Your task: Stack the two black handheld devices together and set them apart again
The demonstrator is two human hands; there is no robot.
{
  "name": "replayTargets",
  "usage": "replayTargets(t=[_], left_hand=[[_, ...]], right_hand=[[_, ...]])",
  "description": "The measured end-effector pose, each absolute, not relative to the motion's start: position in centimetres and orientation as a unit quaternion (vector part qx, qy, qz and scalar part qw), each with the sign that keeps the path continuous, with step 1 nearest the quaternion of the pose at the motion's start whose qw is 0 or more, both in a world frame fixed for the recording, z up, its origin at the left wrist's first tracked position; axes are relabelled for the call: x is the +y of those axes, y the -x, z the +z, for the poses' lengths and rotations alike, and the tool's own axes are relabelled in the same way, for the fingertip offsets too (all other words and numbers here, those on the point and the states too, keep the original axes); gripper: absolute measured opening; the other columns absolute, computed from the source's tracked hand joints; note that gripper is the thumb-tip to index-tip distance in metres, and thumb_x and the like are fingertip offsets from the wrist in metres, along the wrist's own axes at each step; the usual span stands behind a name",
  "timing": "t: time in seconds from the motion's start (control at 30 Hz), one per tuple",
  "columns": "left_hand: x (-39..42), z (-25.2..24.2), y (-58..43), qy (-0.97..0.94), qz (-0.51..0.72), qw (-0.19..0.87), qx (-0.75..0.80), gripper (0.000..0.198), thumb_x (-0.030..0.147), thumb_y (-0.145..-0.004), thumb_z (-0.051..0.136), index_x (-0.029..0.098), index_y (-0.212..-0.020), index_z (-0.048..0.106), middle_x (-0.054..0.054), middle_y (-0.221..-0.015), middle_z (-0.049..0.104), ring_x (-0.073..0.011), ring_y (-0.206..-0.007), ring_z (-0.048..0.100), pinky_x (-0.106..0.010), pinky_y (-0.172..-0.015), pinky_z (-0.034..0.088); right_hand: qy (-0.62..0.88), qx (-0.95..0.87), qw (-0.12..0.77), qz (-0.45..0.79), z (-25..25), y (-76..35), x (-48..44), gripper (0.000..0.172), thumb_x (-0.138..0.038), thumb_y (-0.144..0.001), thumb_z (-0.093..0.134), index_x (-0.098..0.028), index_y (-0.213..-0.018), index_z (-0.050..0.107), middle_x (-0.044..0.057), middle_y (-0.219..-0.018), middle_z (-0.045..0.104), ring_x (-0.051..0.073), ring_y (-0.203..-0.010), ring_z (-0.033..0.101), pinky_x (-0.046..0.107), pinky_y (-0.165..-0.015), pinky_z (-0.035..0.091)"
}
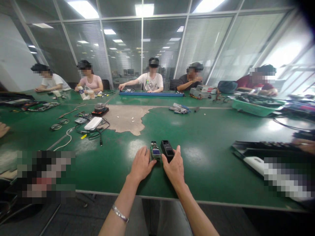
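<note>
"Bare forearms (123, 196) extend over the near edge of the worktop (211, 131); a metal bracelet (120, 213) encircles the left wrist. State the position of the work."

"Circuit board (154, 146) with a small display (156, 152): on the worktop, close to the middle of the near edge. Black casing (167, 148): just beside it, on the side toward the right edge."

"Left hand (141, 164)?"

"Fingers close together beside the board's left side; thumb spread from them, at the board's near end. From where I stand, I cannot tell whether they grip."

"Right hand (175, 167)?"

"Thumb and fingers spread, near end of the casing between them. I cannot tell whether they press on it."

"Surrounding items?"

"White box (93, 123): left of centre, toward the left edge. Green basket (256, 109): toward the far right corner. Blue bar (151, 94): along the far edge, near its middle."
</note>
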State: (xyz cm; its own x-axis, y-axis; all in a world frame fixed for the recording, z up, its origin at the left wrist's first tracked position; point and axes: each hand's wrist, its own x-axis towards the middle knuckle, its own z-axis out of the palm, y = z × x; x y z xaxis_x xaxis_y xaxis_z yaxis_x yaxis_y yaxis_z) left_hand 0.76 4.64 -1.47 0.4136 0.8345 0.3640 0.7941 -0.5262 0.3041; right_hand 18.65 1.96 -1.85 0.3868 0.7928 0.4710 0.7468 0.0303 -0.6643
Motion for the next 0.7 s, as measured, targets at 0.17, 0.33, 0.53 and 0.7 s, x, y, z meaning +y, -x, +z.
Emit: replayTargets(t=[0.17,0.33,0.53,0.7], left_hand=[[4.6,-1.3,-0.8,-0.842,0.225,0.039,0.489,0.055,0.050,-0.099,0.053,0.012,-0.138,0.049,-0.022,-0.153,0.044,-0.0355,-0.145,0.039,-0.053,-0.120,0.031],[4.5,-1.3,-0.7,-0.843,0.223,0.040,0.488,0.056,0.050,-0.099,0.053,0.012,-0.139,0.048,-0.022,-0.154,0.043,-0.0359,-0.146,0.038,-0.054,-0.120,0.031],[4.4,-1.3,-0.8,-0.840,0.209,0.034,0.499,0.058,0.051,-0.100,0.051,0.014,-0.144,0.046,-0.021,-0.157,0.040,-0.0378,-0.149,0.032,-0.059,-0.121,0.027],[4.3,-0.8,-0.8,-0.845,0.196,0.033,0.496,0.056,0.048,-0.100,0.052,0.016,-0.145,0.045,-0.020,-0.158,0.039,-0.0363,-0.148,0.034,-0.058,-0.121,0.028]], right_hand=[[0.703,-0.539,0.463,0.043,-1.8,-18.8,1.8,0.092,-0.050,-0.090,0.055,-0.003,-0.158,0.016,0.024,-0.138,0.057,0.040,-0.125,0.054,0.054,-0.104,0.045],[0.703,-0.535,0.464,0.052,-1.8,-18.8,1.8,0.090,-0.050,-0.090,0.055,-0.004,-0.158,0.018,0.022,-0.136,0.060,0.039,-0.122,0.055,0.053,-0.103,0.046],[0.699,-0.531,0.475,0.062,-1.6,-18.9,1.8,0.089,-0.050,-0.091,0.054,-0.004,-0.158,0.019,0.022,-0.136,0.061,0.038,-0.124,0.056,0.052,-0.104,0.046],[0.701,-0.500,0.500,0.089,-0.7,-18.7,1.4,0.089,-0.054,-0.090,0.053,-0.008,-0.159,0.021,0.020,-0.133,0.064,0.037,-0.119,0.062,0.050,-0.101,0.047]])
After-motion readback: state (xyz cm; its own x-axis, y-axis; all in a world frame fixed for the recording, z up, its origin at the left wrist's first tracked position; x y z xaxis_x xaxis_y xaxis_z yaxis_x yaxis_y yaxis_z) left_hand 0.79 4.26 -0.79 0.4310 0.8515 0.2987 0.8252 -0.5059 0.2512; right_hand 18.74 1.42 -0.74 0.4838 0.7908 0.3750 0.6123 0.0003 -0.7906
